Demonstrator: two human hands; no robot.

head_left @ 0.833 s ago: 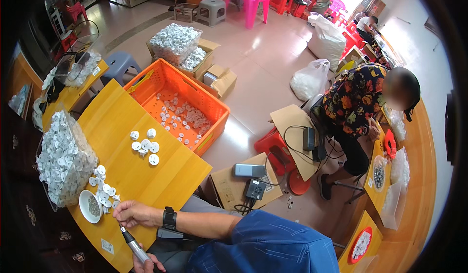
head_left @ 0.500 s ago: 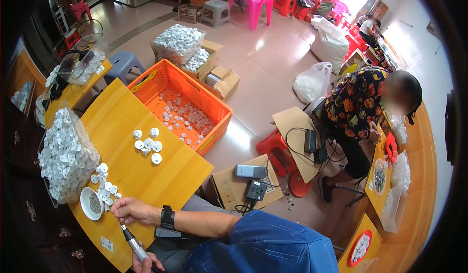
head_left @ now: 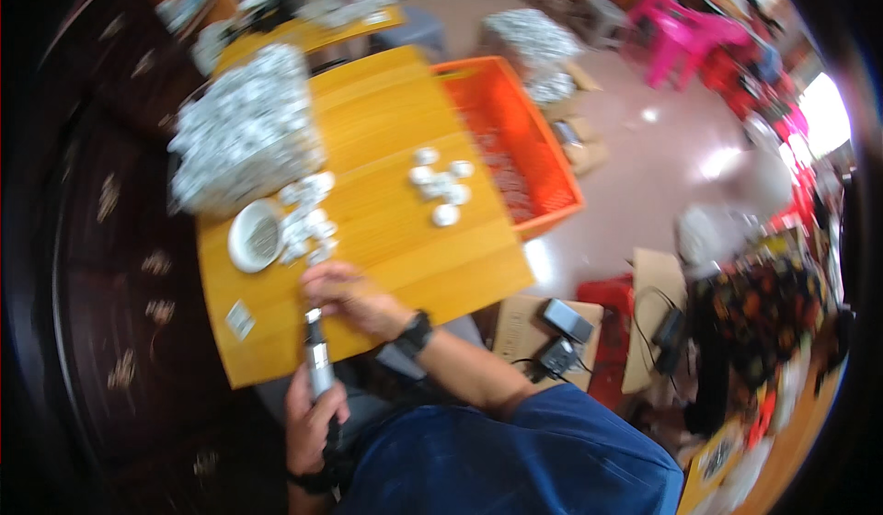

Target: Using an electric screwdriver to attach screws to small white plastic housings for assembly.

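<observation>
My left hand (head_left: 311,416) is wrapped round a silver and black pen-shaped electric screwdriver (head_left: 318,368), its tip pointing away from me. At that tip, my right hand (head_left: 354,302), with a black watch on the wrist, has its fingers pinched together over the table; what they hold is blurred. Just beyond lie several loose white round plastic pieces (head_left: 308,216). Left of them stands a white bowl (head_left: 241,248) with small grey metal bits, probably screws. A separate cluster of white round pieces (head_left: 441,184) lies farther right on the yellow wooden table (head_left: 386,129).
A large bin heaped with white plastic pieces (head_left: 244,129) stands at the table's far left. An orange crate (head_left: 543,161) adjoins the right edge. Boxed black and grey power units (head_left: 559,354) with cables sit right of me. A person in a flowered top (head_left: 759,308) works at far right.
The view has swung left and blurred, so the table sits farther right. The screwdriver now points more straight ahead, and my right hand is farther from the bowl, still by the tip.
</observation>
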